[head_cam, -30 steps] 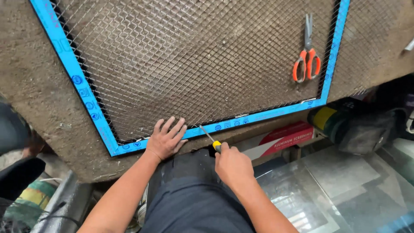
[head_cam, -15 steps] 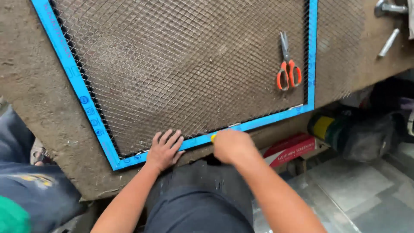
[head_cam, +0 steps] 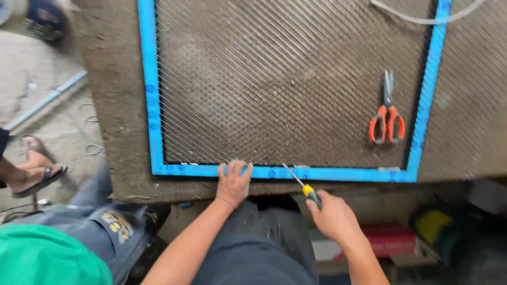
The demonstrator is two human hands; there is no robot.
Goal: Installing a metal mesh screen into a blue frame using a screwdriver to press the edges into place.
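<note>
- Frame (head_cam: 151, 105): smooth blue plastic, slight sheen
- Mesh (head_cam: 285, 79): thin metal wire, dull grey
- Surface (head_cam: 111, 95): rough, matt, dusty brown
- Scissors (head_cam: 387, 113) at 3 o'clock on the mesh: bare metal blades, glossy orange plastic handles
- Screwdriver (head_cam: 301, 184): shiny metal shaft, yellow-and-black plastic grip

A frame (head_cam: 153, 105) with mesh (head_cam: 285, 79) is laid on a table (head_cam: 111, 79). Scissors (head_cam: 387, 112) are placed on the mesh at the right. A screwdriver (head_cam: 302, 186) is positioned against the near rail, right of the left hand (head_cam: 233, 183).
</note>
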